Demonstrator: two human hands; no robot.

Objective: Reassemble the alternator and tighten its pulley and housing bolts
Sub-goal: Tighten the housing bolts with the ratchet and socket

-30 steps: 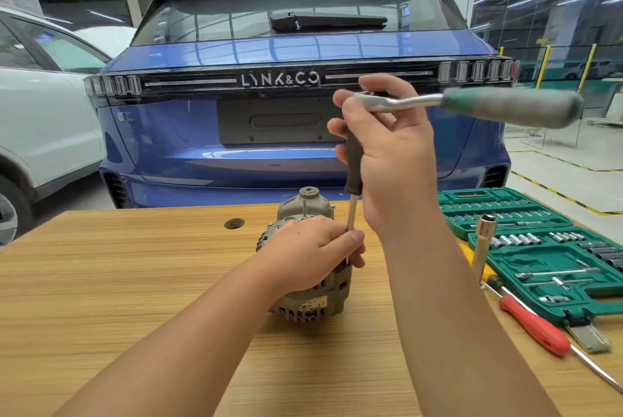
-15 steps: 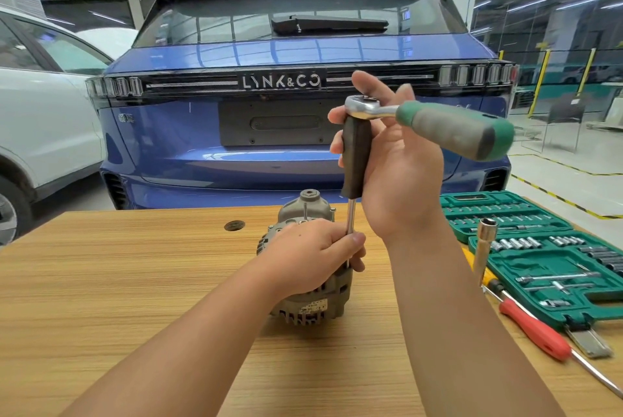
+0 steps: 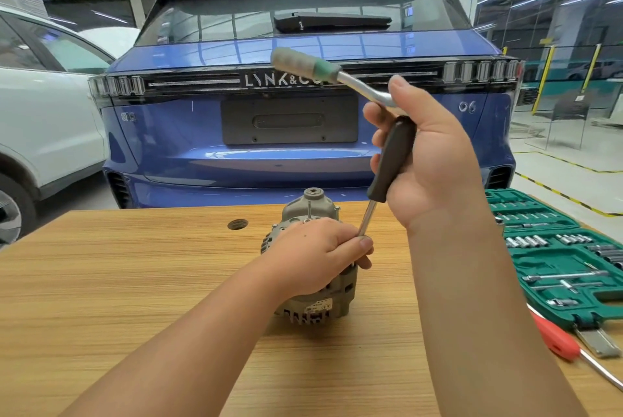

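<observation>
Now, on the long wood-grain workbench (image 3: pixel 135 282) parked behind a blue hatchback (image 3: pixel 303 153), the grey cast-aluminium alternator (image 3: pixel 320 295) sits upright near the middle of the top, pulley end down as far as I can tell, with its housing closed up. My left hand (image 3: pixel 317 255) wraps over its upper shell, thumb and curled fingers pinching the bright steel shaft of the extension just where it meets the housing. My right hand (image 3: pixel 435 160) is clamped round the black-handled driver extension (image 3: pixel 392 160), which leans slightly off vertical, and on top of it rides the chrome ratchet with a green-and-grey grip (image 3: pixel 317 71). That grip has swung across: a second ago it pointed out to my right, and it now points up and to the left, a good sweep of the handle. I read that as one housing bolt being run down, with further strokes probably needed. The open green socket case (image 3: pixel 556 255) and a red-handled screwdriver (image 3: pixel 556 339) lie at my right.
</observation>
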